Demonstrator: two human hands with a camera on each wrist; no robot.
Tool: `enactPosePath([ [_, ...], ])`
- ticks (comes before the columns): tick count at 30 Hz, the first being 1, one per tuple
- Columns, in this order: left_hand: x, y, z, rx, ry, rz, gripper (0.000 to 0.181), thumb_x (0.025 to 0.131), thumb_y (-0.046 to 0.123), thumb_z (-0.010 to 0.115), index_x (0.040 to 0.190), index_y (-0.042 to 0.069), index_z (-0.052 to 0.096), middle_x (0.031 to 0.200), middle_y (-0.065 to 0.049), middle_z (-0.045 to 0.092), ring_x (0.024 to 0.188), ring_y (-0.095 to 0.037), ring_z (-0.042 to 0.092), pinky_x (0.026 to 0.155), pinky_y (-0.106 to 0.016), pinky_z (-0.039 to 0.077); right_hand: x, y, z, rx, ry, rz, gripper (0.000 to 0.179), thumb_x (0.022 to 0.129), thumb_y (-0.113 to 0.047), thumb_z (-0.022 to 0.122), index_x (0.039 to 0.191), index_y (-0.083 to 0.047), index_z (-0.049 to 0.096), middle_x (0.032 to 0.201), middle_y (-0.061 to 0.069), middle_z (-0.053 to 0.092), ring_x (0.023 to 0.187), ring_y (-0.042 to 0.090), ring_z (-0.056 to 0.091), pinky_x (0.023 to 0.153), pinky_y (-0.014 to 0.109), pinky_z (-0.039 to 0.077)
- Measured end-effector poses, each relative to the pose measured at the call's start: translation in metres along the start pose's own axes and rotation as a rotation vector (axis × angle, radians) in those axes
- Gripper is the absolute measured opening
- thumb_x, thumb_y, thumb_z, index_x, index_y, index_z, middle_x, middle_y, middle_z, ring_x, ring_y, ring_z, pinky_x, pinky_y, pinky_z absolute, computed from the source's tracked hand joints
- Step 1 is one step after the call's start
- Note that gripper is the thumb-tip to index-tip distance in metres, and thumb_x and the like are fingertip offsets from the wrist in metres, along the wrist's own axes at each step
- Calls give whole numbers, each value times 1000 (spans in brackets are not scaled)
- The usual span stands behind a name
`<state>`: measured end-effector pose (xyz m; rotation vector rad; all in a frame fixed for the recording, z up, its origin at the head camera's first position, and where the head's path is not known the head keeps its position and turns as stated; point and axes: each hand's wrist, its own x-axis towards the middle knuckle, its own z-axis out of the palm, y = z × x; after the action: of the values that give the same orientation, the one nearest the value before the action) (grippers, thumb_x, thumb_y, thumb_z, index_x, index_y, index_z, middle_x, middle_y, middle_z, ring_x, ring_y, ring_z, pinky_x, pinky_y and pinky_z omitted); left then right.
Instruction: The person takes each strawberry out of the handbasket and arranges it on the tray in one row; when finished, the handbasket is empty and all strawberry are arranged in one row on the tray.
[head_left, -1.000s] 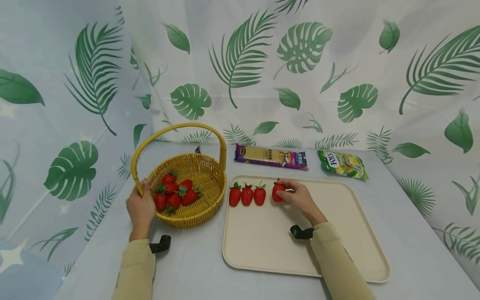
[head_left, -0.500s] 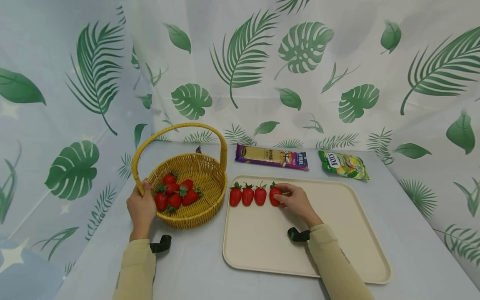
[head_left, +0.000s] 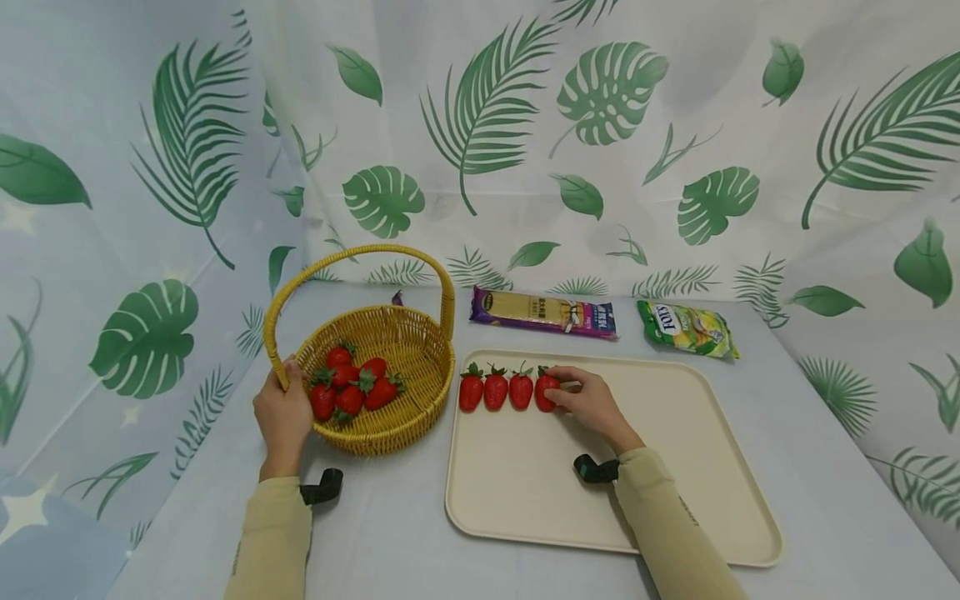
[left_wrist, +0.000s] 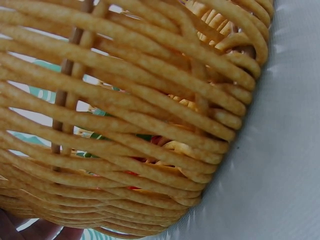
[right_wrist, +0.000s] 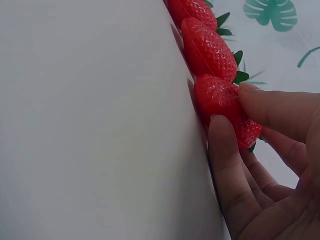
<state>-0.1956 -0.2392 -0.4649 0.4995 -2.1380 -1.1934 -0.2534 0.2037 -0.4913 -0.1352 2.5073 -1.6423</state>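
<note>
My left hand (head_left: 283, 417) grips the left rim of a yellow wicker basket (head_left: 408, 429), near the foot of its tall handle. Several red strawberries (head_left: 381, 393) with green leaves lie in the left part of the basket. The basket's woven wall (left_wrist: 125, 115) fills most of the left wrist view, with fingertips at its lower corner. My right hand (head_left: 595, 406) pinches a strawberry (head_left: 545, 392) between thumb and fingers on the beige tray (head_left: 540, 500). That strawberry ends a row, leaves pointing away, beside three others (head_left: 495, 390). In the right wrist view the pinched strawberry (right_wrist: 217, 97) touches its neighbour.
Behind the tray lie a purple-and-yellow pasta packet (head_left: 543, 312) and a green snack bag (head_left: 687, 329). A small purple thing (head_left: 397, 298) peeks out behind the basket. Leaf-printed cloth (head_left: 480, 167) hangs at the back and sides of the table.
My right hand has brought its strawberry leftward, closing the gap to the row, and still pinches it. The left hand and the basket stay where they were.
</note>
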Motion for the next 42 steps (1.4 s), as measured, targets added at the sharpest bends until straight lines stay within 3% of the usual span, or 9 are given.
enactPosePath([
  [12, 0, -1, -1, 9, -9, -6, 48, 105, 36, 42, 119, -4, 65, 118, -23, 66, 121, -42, 52, 102, -54, 36, -3, 0, 1, 54, -31, -27, 44, 91, -8, 69, 131, 3, 57, 127, 25, 58, 94, 24, 68, 72, 32, 57],
  [20, 1, -1, 1, 12, -5, -1, 48, 106, 35, 42, 121, -4, 64, 114, -24, 67, 120, -42, 52, 102, -54, 36, -6, -6, -10, -40, 60, 8, 37, 97, -21, 63, 129, -3, 60, 125, 20, 59, 93, 28, 68, 74, 33, 57],
  [25, 1, 0, 1, 7, -2, 3, 48, 105, 35, 42, 120, -4, 64, 115, -25, 66, 119, -44, 53, 101, -54, 36, -7, -23, -7, 41, 94, -32, 37, 97, -21, 62, 128, 1, 60, 123, 20, 60, 96, 32, 66, 75, 32, 57],
  [32, 0, 2, -1, -8, 14, 0, 46, 105, 34, 44, 115, -5, 66, 117, -24, 66, 119, -43, 54, 100, -54, 38, -14, -74, 25, 186, -14, -133, 33, 98, -19, 61, 123, 2, 61, 118, 22, 61, 99, 44, 62, 78, 36, 56],
  [38, 0, 0, 0, -11, 21, 0, 44, 104, 33, 45, 115, -5, 66, 118, -23, 66, 119, -42, 54, 101, -54, 38, -12, -107, 65, 166, -112, -191, 28, 98, -19, 62, 121, -4, 64, 115, 15, 65, 98, 37, 65, 78, 32, 56],
  [42, 0, 0, 0, -10, 18, 8, 45, 105, 33, 45, 113, -6, 66, 120, -24, 65, 119, -43, 54, 100, -54, 38, -4, -120, 94, 192, -163, -237, 28, 97, -16, 62, 121, -1, 64, 117, 16, 65, 100, 33, 66, 83, 39, 55],
])
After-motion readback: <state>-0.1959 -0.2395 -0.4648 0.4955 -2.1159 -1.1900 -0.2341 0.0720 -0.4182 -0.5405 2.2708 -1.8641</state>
